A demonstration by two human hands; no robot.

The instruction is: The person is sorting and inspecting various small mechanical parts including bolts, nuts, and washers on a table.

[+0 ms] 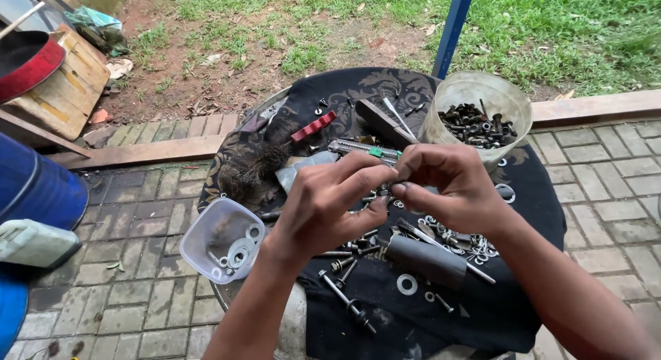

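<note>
Pinching together, both hands are meeting fingertip to fingertip above the black cloth (385, 312); what they are gripping is too small to tell. Left of the cloth, a clear tub (222, 241) is holding washers. The left hand (323, 205) and right hand (458, 188) are hovering over scattered bolts (344, 298). Right of them, a round bucket (482, 101) is sitting on the cloth's far edge, holding dark hardware.

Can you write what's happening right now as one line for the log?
left hand: pinching small part | right hand: fingertips meeting left | below: loose bolts on black cloth | near: round tub
</note>
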